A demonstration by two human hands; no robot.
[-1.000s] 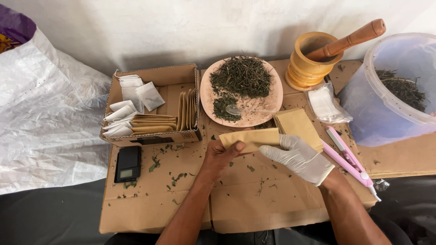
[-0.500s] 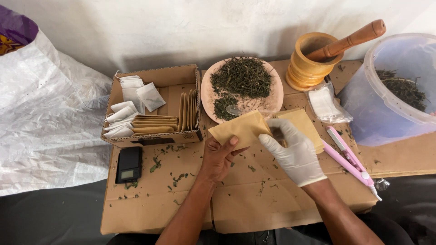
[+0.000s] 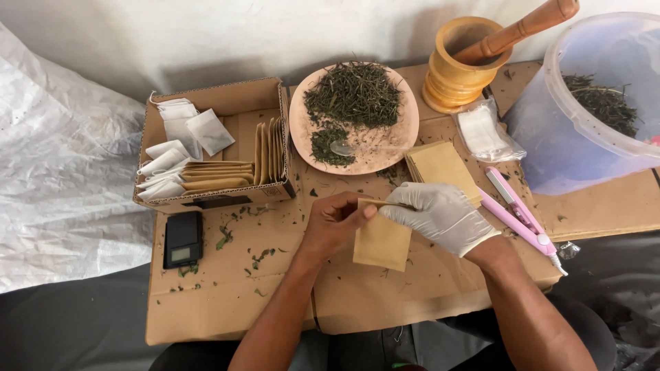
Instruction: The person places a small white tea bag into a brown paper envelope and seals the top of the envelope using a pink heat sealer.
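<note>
Kraft-brown paper made up the pouch (image 3: 382, 242) that both hands held at its top edge, so that it hung upright over the cardboard worktop (image 3: 234, 302). The bare left hand (image 3: 333, 224) pinched the upper left corner, its grip clamped on the paper with thumb over fingers; the right hand (image 3: 440, 216), in a white glove, closed on the same edge from the three o'clock side. Held by the mouth from both sides like this, the pouch probably had its opening being worked apart, though whether it was already open could not be told. Its body dropped away from both grips toward six o'clock.

Just past the gloved hand at twelve o'clock lay a stack of matching pouches (image 3: 442, 166), within easy reach. At three o'clock a pink heat sealer (image 3: 520, 218) lay slanted on the worktop. Farther out at twelve o'clock a pink plate (image 3: 298, 128) carried dried green herb and a small clear spoon (image 3: 342, 147). At ten o'clock a cardboard box (image 3: 211, 101) held white sachets and brown pouches stood on edge, with a small black scale (image 3: 183, 238) at nine o'clock. A wooden mortar with pestle (image 3: 462, 65) and a translucent tub (image 3: 584, 124) of herb stood at one and two o'clock.
</note>
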